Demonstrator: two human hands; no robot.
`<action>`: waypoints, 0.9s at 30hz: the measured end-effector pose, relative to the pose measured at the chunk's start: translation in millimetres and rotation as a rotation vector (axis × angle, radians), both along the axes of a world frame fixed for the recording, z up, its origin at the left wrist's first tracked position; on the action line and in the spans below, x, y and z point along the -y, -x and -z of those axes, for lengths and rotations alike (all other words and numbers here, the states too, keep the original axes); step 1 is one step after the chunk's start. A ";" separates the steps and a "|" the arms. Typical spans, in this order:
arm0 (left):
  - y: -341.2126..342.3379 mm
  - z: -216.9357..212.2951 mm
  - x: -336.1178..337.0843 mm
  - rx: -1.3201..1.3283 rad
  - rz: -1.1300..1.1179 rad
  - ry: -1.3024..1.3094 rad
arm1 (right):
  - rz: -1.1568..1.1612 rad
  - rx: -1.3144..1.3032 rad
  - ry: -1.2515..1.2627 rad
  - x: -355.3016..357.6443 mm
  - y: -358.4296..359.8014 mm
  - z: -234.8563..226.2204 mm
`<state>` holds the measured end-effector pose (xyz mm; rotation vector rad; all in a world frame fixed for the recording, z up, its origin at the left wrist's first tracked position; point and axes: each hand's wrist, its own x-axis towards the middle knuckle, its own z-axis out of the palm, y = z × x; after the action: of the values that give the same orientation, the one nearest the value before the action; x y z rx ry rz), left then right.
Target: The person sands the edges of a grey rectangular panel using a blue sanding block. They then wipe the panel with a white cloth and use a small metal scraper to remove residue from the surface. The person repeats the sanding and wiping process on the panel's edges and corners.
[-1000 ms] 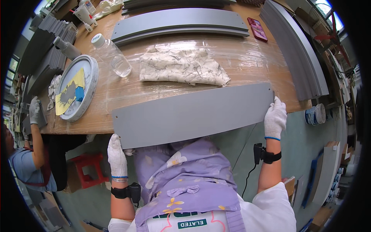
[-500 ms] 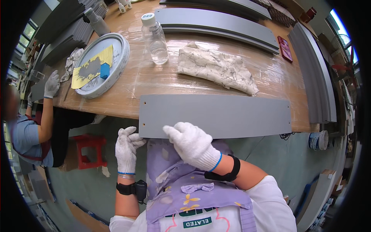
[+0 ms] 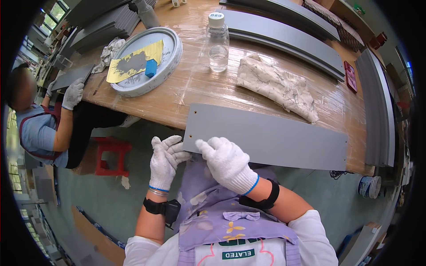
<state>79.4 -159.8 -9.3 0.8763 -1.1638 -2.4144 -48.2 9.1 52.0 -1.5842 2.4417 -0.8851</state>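
Observation:
A long flat grey panel (image 3: 270, 139) lies along the near table edge, with small holes at its ends. Both my hands wear white knit gloves. My left hand (image 3: 165, 162) is open at the panel's near left corner, fingers stretched toward its end; whether they touch it is unclear. Over the panel's near left part, my right hand (image 3: 228, 165) is closed, its fingers curled together. Anything inside that grip is hidden. Beyond the panel lie a crumpled stained white cloth (image 3: 275, 86) and a clear bottle (image 3: 218, 51) with a white cap.
A round grey-smeared lid (image 3: 171, 66) carries yellow sandpaper (image 3: 153, 49) and a blue block (image 3: 151, 68). Grey panels (image 3: 284, 40) lie at the back, with more stacked at right (image 3: 377, 111). A red phone (image 3: 350, 77) lies nearby. At left, a co-worker (image 3: 44, 128) handles a panel beside a red stool (image 3: 111, 155).
The view has turned, shifting the table things rightward. My left fingers have spread out more at the panel's corner. My right hand stays closed over the panel. The co-worker's panel has come more into view.

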 end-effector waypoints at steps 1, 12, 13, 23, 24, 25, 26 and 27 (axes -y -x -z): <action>-2.7 0.1 -0.2 0.029 -0.009 0.010 | 0.115 -0.153 -0.015 -1.7 12.2 4.7; -3.9 5.3 -0.9 -0.034 0.025 0.006 | -0.081 0.257 0.016 -37.4 26.7 -26.4; -4.0 6.7 -0.2 -0.039 0.041 0.010 | 0.116 0.244 0.116 -50.6 44.3 -26.8; 28.2 -28.8 16.8 0.058 -0.093 0.478 | 1.076 -0.238 -0.431 -212.2 282.8 -12.1; 31.0 -37.0 23.2 0.022 -0.106 0.532 | 1.009 -0.285 -0.429 -191.5 272.8 -24.3; 38.5 -43.8 28.4 -0.001 -0.115 0.573 | 0.945 -0.333 -0.427 -169.8 259.0 -36.0; 46.9 -52.5 34.3 -0.025 -0.123 0.617 | 0.882 -0.381 -0.421 -145.1 244.3 -45.8; 62.3 -61.2 38.7 -0.026 -0.082 0.699 | 0.748 -0.340 -0.293 -132.0 240.4 -44.0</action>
<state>17.1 -198.5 52.0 0.6351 -1.7496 -1.7336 -288.6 141.1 96.0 -0.7553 3.2820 -0.2790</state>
